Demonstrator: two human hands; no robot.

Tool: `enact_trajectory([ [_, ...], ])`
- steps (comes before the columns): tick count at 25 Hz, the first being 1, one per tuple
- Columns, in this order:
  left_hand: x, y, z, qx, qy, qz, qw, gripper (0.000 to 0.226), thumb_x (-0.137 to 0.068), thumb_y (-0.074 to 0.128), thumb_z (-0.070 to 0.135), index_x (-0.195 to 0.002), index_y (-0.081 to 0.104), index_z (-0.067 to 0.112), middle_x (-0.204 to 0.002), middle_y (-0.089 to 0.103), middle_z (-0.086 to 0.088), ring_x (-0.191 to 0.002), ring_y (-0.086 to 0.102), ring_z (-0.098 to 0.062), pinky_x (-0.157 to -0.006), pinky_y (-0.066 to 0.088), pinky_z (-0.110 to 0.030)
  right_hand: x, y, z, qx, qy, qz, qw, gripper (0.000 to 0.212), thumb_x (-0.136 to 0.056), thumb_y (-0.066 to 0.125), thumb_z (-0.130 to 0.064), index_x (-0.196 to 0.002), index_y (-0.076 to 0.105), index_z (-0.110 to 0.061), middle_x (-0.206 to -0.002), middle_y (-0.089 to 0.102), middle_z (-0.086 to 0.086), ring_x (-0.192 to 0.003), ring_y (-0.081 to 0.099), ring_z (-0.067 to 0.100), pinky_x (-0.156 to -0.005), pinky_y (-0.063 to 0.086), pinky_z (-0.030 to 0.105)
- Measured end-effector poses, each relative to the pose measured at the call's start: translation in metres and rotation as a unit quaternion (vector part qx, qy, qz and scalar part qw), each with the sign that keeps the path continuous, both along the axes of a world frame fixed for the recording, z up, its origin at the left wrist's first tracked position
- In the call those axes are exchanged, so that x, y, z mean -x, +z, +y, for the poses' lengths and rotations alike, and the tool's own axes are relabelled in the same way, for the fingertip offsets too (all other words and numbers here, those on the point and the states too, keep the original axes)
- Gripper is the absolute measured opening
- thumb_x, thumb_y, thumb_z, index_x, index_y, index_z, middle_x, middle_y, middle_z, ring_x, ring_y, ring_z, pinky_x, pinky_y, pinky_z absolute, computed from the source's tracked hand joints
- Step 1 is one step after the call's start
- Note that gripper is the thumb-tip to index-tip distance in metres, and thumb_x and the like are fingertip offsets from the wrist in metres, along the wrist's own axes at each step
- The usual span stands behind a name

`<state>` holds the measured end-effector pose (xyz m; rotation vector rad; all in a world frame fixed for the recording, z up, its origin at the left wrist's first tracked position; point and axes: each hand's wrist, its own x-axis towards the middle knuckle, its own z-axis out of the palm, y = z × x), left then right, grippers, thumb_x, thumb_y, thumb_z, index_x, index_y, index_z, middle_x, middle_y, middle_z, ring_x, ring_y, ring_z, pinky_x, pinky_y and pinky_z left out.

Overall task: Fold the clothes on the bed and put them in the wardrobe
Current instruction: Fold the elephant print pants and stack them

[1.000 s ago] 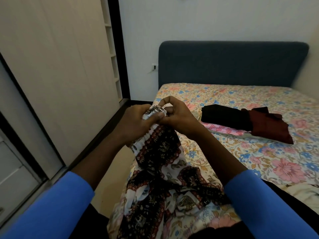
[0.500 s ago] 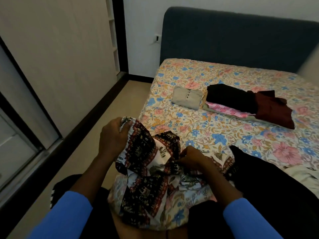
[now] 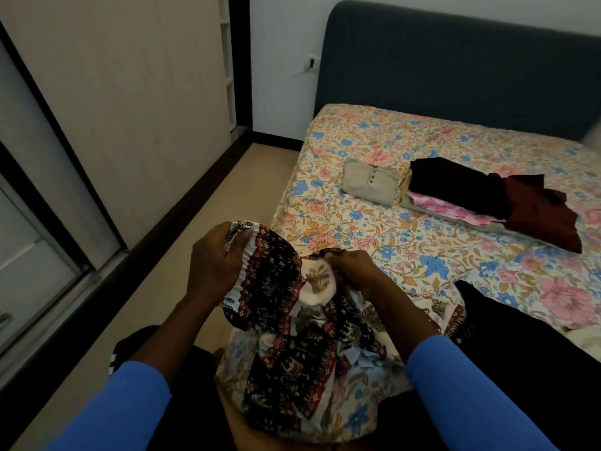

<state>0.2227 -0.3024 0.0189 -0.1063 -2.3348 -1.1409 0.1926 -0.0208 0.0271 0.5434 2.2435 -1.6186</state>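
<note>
Right now the batik-print garment [image 3: 276, 288] sits bunched at the near corner of the bed [image 3: 406, 249], partly raised off the floral sheet and spilling down toward my lap. My left hand [image 3: 213, 265] grips its gathered elastic waistband, with the fingers curled over the white frilled edge, and holds that end up above the bed's corner. My right hand [image 3: 353, 271] pinches a fold of the same cloth just beside it, fingertips closed on the fabric next to a pale patch of the print.

Just right of my right arm, a black cloth [image 3: 520, 336] lies over the bed's near edge. Farther up the bed, well apart from my hands, a folded beige garment [image 3: 369, 182] with small buttons lies flat. Just beside it is a pile: a black piece [image 3: 455, 183] on top of a pink floral one [image 3: 448, 208], with a maroon piece [image 3: 540, 216] touching the black on its right. A dark blue headboard [image 3: 455, 70] stands behind. On my left, the wardrobe [image 3: 130, 109], with pale doors in dark frames, runs along the tan floor [image 3: 211, 222].
</note>
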Motion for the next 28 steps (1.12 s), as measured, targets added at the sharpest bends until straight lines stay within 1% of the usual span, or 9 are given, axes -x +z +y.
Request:
enact_trajectory([
  [2, 0.008, 0.022, -0.012, 0.005, 0.004, 0.028, 1.0, 0.044, -0.105, 0.051, 0.051, -0.099, 0.066, 0.011, -0.088, 0.068, -0.004, -0.08, 0.064, -0.02, -0.069, 0.053, -0.04, 0.012, 0.02, 0.004, 0.208, -0.125, 0.028, 0.97, 0.025, -0.103, 0.06, -0.029, -0.09, 0.067, -0.009, -0.085, 0.066, 0.007, -0.082, 0.061, 0.024, -0.082, 0.053, 0.038],
  [4, 0.022, 0.054, -0.022, 0.035, 0.0, 0.056, 0.998, 0.035, -0.105, 0.053, 0.045, -0.104, 0.069, 0.013, -0.092, 0.07, -0.002, -0.084, 0.065, -0.018, -0.069, 0.049, -0.033, 0.027, 0.054, 0.01, 0.273, -0.163, 0.103, 0.942, 0.03, -0.108, 0.05, -0.036, -0.092, 0.065, -0.015, -0.086, 0.062, 0.005, -0.084, 0.059, 0.024, -0.087, 0.048, 0.042],
  [8, 0.064, 0.161, -0.009, 0.058, -0.008, 0.114, 0.992, 0.032, -0.106, 0.052, 0.044, -0.098, 0.065, 0.017, -0.084, 0.067, 0.001, -0.077, 0.064, -0.022, -0.064, 0.046, -0.034, 0.043, 0.166, 0.026, 0.193, -0.16, 0.346, 0.904, 0.035, -0.103, 0.049, -0.05, -0.094, 0.074, -0.027, -0.106, 0.076, 0.004, -0.106, 0.07, 0.023, -0.099, 0.055, 0.046],
  [13, 0.079, 0.355, 0.041, 0.045, -0.021, 0.283, 0.958, 0.043, -0.106, 0.046, 0.052, -0.1, 0.066, 0.013, -0.091, 0.071, -0.006, -0.08, 0.064, -0.023, -0.066, 0.047, -0.036, 0.02, 0.358, 0.093, 0.05, -0.18, 0.606, 0.773, 0.03, -0.103, 0.054, -0.042, -0.114, 0.078, -0.028, -0.118, 0.074, -0.001, -0.109, 0.069, 0.013, -0.1, 0.057, 0.041],
  [17, 0.059, 0.444, 0.091, 0.0, -0.045, 0.369, 0.928, 0.047, -0.104, 0.046, 0.055, -0.11, 0.068, 0.014, -0.099, 0.074, -0.003, -0.089, 0.068, -0.019, -0.077, 0.055, -0.041, -0.004, 0.424, 0.12, -0.061, -0.137, 0.649, 0.746, 0.078, -0.099, 0.06, -0.036, -0.164, 0.017, -0.036, -0.148, 0.05, -0.001, -0.125, 0.052, 0.007, -0.11, 0.042, 0.029],
  [20, 0.052, 0.416, 0.104, -0.063, -0.017, 0.383, 0.922, 0.041, -0.105, 0.048, 0.048, -0.115, 0.069, 0.013, -0.106, 0.075, -0.007, -0.096, 0.068, -0.022, -0.08, 0.05, -0.034, -0.023, 0.376, 0.128, -0.139, -0.168, 0.664, 0.716, 0.079, -0.097, 0.065, -0.029, -0.162, 0.021, -0.031, -0.158, 0.044, 0.001, -0.137, 0.046, 0.018, -0.114, 0.038, 0.035],
  [23, 0.06, 0.309, 0.088, -0.118, 0.061, 0.271, 0.953, 0.042, -0.106, 0.048, 0.043, -0.111, 0.067, 0.006, -0.109, 0.072, -0.019, -0.102, 0.065, -0.036, -0.077, 0.042, -0.037, -0.032, 0.25, 0.142, -0.408, -0.091, 0.642, 0.642, 0.058, -0.095, 0.064, -0.033, -0.148, 0.046, -0.017, -0.125, 0.06, 0.012, -0.114, 0.056, 0.029, -0.094, 0.046, 0.04],
  [25, 0.058, 0.208, 0.075, -0.107, 0.081, 0.122, 0.983, 0.044, -0.107, 0.049, 0.042, -0.11, 0.066, 0.002, -0.112, 0.069, -0.025, -0.104, 0.065, -0.042, -0.079, 0.045, -0.041, -0.035, 0.145, 0.148, -0.548, 0.081, 0.493, 0.671, 0.049, -0.094, 0.054, -0.035, -0.141, 0.056, -0.02, -0.112, 0.059, 0.013, -0.105, 0.058, 0.038, -0.082, 0.046, 0.044],
  [28, 0.043, 0.066, 0.066, -0.112, 0.065, -0.044, 0.991, 0.041, -0.107, 0.052, 0.035, -0.115, 0.066, -0.002, -0.118, 0.067, -0.029, -0.111, 0.064, -0.044, -0.09, 0.048, -0.045, -0.049, 0.029, 0.14, -0.537, 0.23, 0.284, 0.76, 0.029, -0.094, 0.056, -0.031, -0.117, 0.074, -0.028, -0.113, 0.058, 0.01, -0.11, 0.056, 0.035, -0.081, 0.044, 0.037],
])
